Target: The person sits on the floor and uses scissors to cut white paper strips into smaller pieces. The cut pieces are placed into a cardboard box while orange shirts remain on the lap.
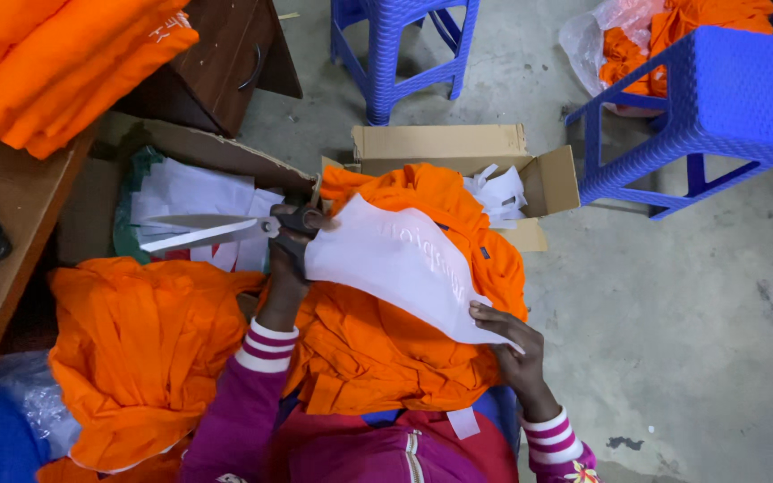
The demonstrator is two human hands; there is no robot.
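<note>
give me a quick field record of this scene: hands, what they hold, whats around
left hand: grips large scissors, blades open, pointing left
right hand: holds the lower edge of a white sheet
lap: orange garment under the sheet
left side: orange cloth pile
ahead: open cardboard box with white scraps
floor: two blue stools

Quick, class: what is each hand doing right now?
Left hand: closed on the scissors, blades open.
Right hand: holding the edge of the white sheet.
</note>
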